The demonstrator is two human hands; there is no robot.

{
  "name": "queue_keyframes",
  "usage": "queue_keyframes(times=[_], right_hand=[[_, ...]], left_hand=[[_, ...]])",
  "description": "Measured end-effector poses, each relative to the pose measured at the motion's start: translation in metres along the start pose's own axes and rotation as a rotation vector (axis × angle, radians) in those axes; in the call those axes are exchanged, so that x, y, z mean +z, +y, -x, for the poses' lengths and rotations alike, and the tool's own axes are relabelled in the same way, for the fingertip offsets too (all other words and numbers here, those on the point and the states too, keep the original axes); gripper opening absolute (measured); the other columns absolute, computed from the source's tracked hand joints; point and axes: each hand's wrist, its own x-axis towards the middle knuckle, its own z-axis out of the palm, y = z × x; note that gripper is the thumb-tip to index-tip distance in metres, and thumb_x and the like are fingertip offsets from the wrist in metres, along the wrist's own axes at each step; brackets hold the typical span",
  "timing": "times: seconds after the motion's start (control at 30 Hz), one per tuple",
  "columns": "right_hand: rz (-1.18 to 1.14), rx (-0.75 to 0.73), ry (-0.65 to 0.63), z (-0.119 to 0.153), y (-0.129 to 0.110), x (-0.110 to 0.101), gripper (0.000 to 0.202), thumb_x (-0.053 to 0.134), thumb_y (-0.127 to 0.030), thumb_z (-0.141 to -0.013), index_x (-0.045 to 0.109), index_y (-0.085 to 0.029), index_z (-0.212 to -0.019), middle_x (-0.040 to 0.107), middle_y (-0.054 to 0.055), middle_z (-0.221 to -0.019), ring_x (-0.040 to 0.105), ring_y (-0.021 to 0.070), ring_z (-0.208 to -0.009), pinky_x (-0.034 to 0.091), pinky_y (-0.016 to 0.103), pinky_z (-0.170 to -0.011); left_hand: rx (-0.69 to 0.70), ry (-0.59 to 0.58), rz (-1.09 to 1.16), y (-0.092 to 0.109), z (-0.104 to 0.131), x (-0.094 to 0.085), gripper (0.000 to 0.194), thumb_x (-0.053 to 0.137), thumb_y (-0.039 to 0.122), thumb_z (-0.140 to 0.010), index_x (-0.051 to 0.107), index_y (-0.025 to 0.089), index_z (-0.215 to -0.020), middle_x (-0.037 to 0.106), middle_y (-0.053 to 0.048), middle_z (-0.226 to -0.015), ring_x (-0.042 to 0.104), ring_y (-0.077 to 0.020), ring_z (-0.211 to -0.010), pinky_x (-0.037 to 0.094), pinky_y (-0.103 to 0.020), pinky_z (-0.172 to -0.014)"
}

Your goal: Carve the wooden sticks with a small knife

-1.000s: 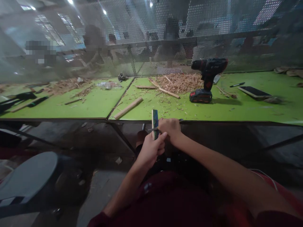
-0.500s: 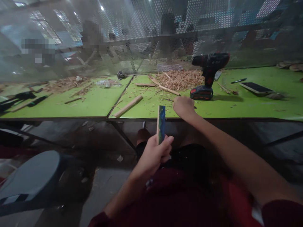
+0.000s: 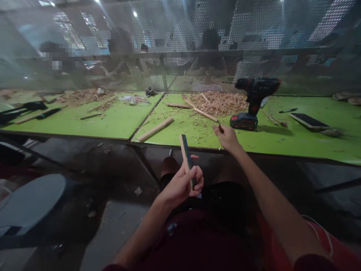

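Note:
My left hand (image 3: 189,182) is closed round the lower part of a flat wooden strip (image 3: 184,150), which tilts up in front of my lap. One long side of the strip is bare pale wood; a wide face is dark blue and green. My right hand (image 3: 229,138) is over the table's front edge, its fingers closed on a slim dark tool (image 3: 220,127) whose tip points up and away. Most of that tool is hidden in the fist, so its kind is unclear. Just beyond it lies the end of a carved wooden stick (image 3: 205,114).
A cordless drill (image 3: 254,101) stands upright right of my right hand. Wood shavings (image 3: 222,102) lie heaped behind, near a perforated screen (image 3: 180,71). A round wooden stick (image 3: 156,129) rests left on the green table (image 3: 175,133). A phone (image 3: 308,121) and pen (image 3: 288,110) lie right.
My right hand has lifted from the tabletop with the slim tool in it, its tip now showing. The strip in my left hand has turned, leaning left with its bare side more visible.

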Motion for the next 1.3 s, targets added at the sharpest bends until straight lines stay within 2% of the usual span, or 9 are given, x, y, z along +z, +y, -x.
queue_keyframes(times=[0.17, 0.3, 0.37, 0.43, 0.57, 0.67, 0.77, 1.03, 1.3], right_hand=[[0.165, -0.049, -0.042, -0.007, 0.001, 0.000, 0.043, 0.026, -0.040, -0.102, 0.057, -0.020, -0.078, 0.061, 0.005, -0.070, 0.052, 0.0173, -0.065, 0.034, 0.025, -0.060], [0.321, -0.105, -0.075, 0.007, -0.033, 0.001, 0.046, 0.029, -0.042, -0.102, 0.067, -0.018, -0.088, 0.069, 0.008, -0.076, 0.057, 0.0185, -0.067, 0.030, 0.027, -0.060], [0.407, -0.161, -0.084, 0.027, -0.056, 0.004, 0.046, 0.036, -0.045, -0.099, 0.070, -0.018, -0.084, 0.071, 0.011, -0.078, 0.059, 0.0196, -0.068, 0.027, 0.028, -0.058], [0.454, -0.236, -0.162, 0.049, -0.074, 0.007, 0.040, 0.042, -0.042, -0.096, 0.072, -0.019, -0.084, 0.073, 0.010, -0.079, 0.060, 0.0196, -0.068, 0.027, 0.028, -0.057], [0.533, -0.256, -0.273, 0.070, -0.090, 0.012, 0.046, 0.033, -0.033, -0.100, 0.075, -0.016, -0.089, 0.073, 0.015, -0.080, 0.065, 0.0222, -0.070, 0.033, 0.028, -0.058], [0.544, -0.245, -0.237, 0.063, -0.091, 0.012, 0.058, 0.022, -0.034, -0.104, 0.075, -0.013, -0.095, 0.073, 0.018, -0.078, 0.067, 0.0259, -0.074, 0.038, 0.031, -0.062], [0.553, -0.257, -0.226, 0.049, -0.092, 0.012, 0.060, 0.018, -0.030, -0.104, 0.075, -0.013, -0.098, 0.073, 0.019, -0.080, 0.068, 0.0277, -0.075, 0.042, 0.033, -0.064], [0.542, -0.328, -0.244, 0.027, -0.102, 0.016, 0.045, 0.030, -0.018, -0.099, 0.074, -0.010, -0.100, 0.073, 0.021, -0.085, 0.069, 0.0270, -0.080, 0.045, 0.033, -0.066], [0.547, -0.396, -0.259, 0.010, -0.107, 0.019, 0.041, 0.034, -0.014, -0.097, 0.074, -0.006, -0.100, 0.073, 0.022, -0.090, 0.069, 0.0274, -0.084, 0.047, 0.034, -0.069]], left_hand=[[0.059, 0.071, -0.060, 0.004, -0.005, -0.007, 0.029, 0.066, 0.040, -0.088, 0.049, 0.019, -0.099, 0.041, 0.005, -0.071, 0.037, -0.0048, -0.050, 0.020, -0.013, -0.035], [0.038, 0.027, -0.008, 0.009, -0.006, -0.010, 0.025, 0.068, 0.031, -0.087, 0.049, 0.017, -0.095, 0.036, 0.007, -0.068, 0.032, -0.0024, -0.048, 0.019, -0.013, -0.038], [0.042, 0.025, 0.015, 0.010, -0.006, -0.010, 0.026, 0.070, 0.027, -0.084, 0.047, 0.017, -0.089, 0.032, 0.008, -0.065, 0.024, -0.0008, -0.045, 0.014, -0.014, -0.038], [0.049, 0.070, 0.002, 0.009, -0.008, -0.009, 0.032, 0.072, 0.029, -0.082, 0.042, 0.018, -0.081, 0.029, 0.010, -0.061, 0.019, -0.0003, -0.043, 0.009, -0.015, -0.037], [0.048, 0.246, -0.074, 0.005, -0.014, -0.003, 0.048, 0.078, 0.044, -0.074, 0.035, 0.021, -0.076, 0.028, 0.013, -0.055, 0.018, 0.0000, -0.037, 0.008, -0.015, -0.035], [0.084, 0.333, -0.106, 0.005, -0.018, 0.002, 0.057, 0.080, 0.053, -0.067, 0.033, 0.022, -0.074, 0.028, 0.014, -0.053, 0.019, 0.0002, -0.036, 0.010, -0.015, -0.035], [0.111, 0.338, -0.108, 0.009, -0.022, 0.005, 0.060, 0.081, 0.056, -0.065, 0.031, 0.022, -0.072, 0.028, 0.013, -0.052, 0.019, 0.0000, -0.036, 0.010, -0.015, -0.035], [0.148, 0.302, -0.078, 0.022, -0.029, 0.000, 0.060, 0.084, 0.052, -0.063, 0.033, 0.021, -0.070, 0.027, 0.013, -0.051, 0.020, 0.0005, -0.036, 0.011, -0.014, -0.035], [0.161, 0.309, -0.065, 0.027, -0.032, -0.011, 0.056, 0.083, 0.049, -0.066, 0.036, 0.020, -0.068, 0.028, 0.012, -0.051, 0.019, 0.0007, -0.038, 0.011, -0.014, -0.036]])
